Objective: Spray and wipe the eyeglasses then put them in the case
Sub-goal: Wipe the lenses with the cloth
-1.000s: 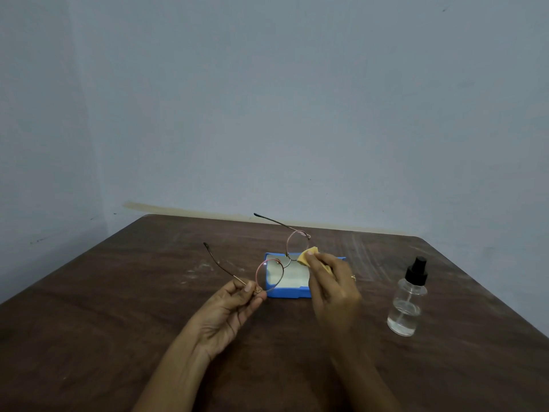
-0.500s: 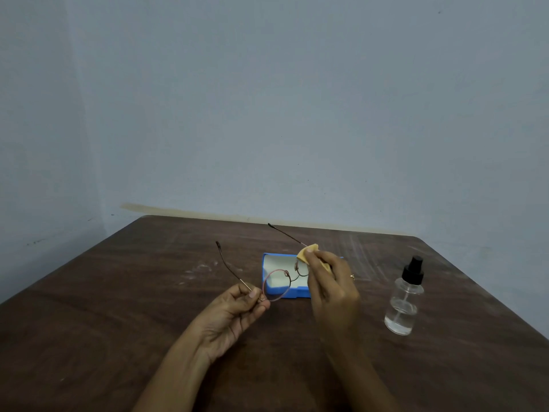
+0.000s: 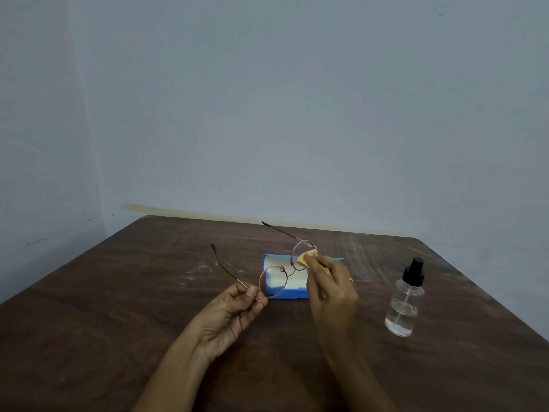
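No readable text, label, brand, number or sign anywhere in view. Nothing printed on the clear spray bottle (image 3: 404, 304), none on the blue case (image 3: 285, 293), none on the yellow cloth (image 3: 303, 259), none on the thin frame of the eyeglasses (image 3: 274, 281). Only pale scuffs and streaks on the wooden table (image 3: 118, 307), and small dark specks on the plain wall (image 3: 267, 114), forming no letters or figures.
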{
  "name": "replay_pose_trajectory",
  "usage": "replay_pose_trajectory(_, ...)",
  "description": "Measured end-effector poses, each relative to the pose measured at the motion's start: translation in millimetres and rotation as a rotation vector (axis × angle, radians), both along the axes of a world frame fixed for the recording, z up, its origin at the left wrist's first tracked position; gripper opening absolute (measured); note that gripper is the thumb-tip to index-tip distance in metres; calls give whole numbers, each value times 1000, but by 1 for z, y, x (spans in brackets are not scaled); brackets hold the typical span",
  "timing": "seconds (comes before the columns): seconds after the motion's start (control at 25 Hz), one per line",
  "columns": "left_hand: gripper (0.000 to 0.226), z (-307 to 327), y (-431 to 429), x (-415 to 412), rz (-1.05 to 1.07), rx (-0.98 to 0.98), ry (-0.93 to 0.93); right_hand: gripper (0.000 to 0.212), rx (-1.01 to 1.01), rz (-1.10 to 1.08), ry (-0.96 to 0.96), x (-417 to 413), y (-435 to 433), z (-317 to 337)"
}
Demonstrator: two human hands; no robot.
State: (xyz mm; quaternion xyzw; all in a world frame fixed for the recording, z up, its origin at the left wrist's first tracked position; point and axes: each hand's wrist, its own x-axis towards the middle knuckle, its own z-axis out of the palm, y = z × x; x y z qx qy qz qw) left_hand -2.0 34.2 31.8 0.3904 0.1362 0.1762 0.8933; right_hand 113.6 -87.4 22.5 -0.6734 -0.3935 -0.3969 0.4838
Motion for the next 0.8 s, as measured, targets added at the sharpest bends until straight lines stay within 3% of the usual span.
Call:
replay_pose_trajectory(0.36, 18, 0, -3, 1, -13, 121, 54, 33, 42, -34, -23, 3, -2, 3)
replay_pose_trajectory(0.6, 18, 2, -1, -2, 9, 58, 31, 28, -22, 28, -110, -3, 3, -2)
replay_pose_trajectory(0.8, 20, 4, 0, -3, 20, -13, 31, 29, -20, 51, -77, -3, 6, -6)
